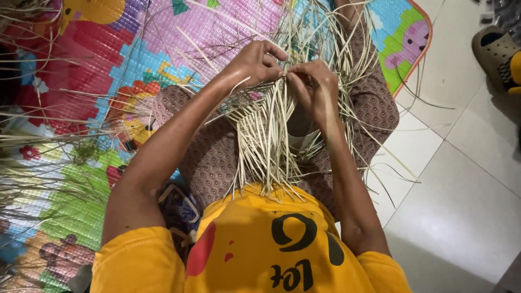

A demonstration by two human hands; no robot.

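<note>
A half-woven piece of pale straw strips (pixel 268 125) rests over my lap, with long loose strands fanning away from me and hanging toward my yellow shirt. My left hand (pixel 255 62) pinches strands at the top edge of the weave. My right hand (pixel 312 87) meets it fingertip to fingertip and grips strips there too. Both hands are closed on the straw at the same spot. My crossed legs in patterned brown trousers (pixel 211 157) lie under the work.
A colourful cartoon play mat (pixel 108 49) covers the floor to the left, with loose straw strips (pixel 32 141) scattered on it. White floor tiles (pixel 461 179) lie to the right. A tan clog shoe (pixel 496 51) sits at the upper right.
</note>
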